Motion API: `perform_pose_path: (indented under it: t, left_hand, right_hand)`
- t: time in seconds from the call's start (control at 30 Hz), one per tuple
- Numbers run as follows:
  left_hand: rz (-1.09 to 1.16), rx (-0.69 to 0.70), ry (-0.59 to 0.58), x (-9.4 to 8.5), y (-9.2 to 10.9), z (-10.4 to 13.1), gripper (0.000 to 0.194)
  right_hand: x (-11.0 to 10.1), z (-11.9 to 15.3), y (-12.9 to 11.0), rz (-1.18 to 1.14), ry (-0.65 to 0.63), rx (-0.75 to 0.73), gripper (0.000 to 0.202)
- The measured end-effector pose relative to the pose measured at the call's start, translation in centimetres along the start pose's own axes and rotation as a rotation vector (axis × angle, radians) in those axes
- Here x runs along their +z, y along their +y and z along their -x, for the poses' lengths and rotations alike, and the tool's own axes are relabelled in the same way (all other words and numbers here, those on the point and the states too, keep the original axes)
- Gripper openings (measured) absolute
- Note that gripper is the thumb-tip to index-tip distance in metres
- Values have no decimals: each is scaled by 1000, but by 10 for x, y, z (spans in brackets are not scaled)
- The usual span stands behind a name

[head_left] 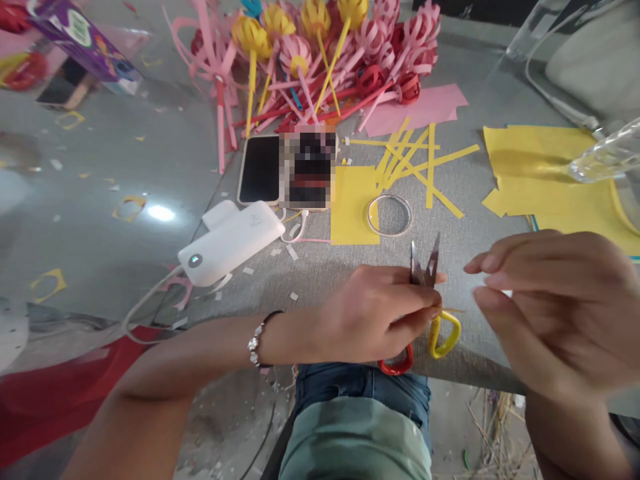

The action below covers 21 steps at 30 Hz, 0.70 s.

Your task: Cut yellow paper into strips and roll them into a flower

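My left hand (383,310), with a beaded bracelet at its wrist, grips a pair of scissors (433,264) around the pivot. The scissor blades point away from me and stand apart; one handle loop is yellow, the other red. To the right, my right hand (555,300) is raised with thumb and fingertips pinched together. Whatever may be between them is too small to tell. Beyond the scissors, a silvery bangle (369,215) lies partly on a yellow paper sheet (350,210). Several yellow paper strips (430,170) lie crossed behind it.
Pink, red and yellow paper flowers (315,60) are heaped at the back. A white power bank (235,243) and phones (260,170) lie left of centre. A clear bottle (605,157) rests by more yellow paper (530,160) at right. A purple carton (85,43) is far left.
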<state>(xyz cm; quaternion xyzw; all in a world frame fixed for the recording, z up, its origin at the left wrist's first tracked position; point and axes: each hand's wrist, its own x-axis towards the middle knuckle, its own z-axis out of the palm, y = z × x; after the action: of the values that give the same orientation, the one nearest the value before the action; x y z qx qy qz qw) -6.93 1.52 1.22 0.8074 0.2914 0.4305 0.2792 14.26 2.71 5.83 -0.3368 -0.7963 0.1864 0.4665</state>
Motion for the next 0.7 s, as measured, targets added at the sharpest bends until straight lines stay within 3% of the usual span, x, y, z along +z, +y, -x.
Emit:
perform_pose_path:
  t: [0.07,0.13,0.47,0.7]
  left_hand:
    - [-4,-9,-15,-2,1,-1,8]
    - [-21,-15,-21,-3,3,-1,8]
    - [-35,-14,-26,-4,5,0,10]
    - [20,-50,-58,-8,10,-1,12]
  right_hand:
    - [-1,-2,6,228,-39,-166,37]
    - [-1,-4,9,325,-46,-238,36]
    - [3,-12,1,410,-143,-281,31]
    - [11,-16,1,212,-55,-138,23]
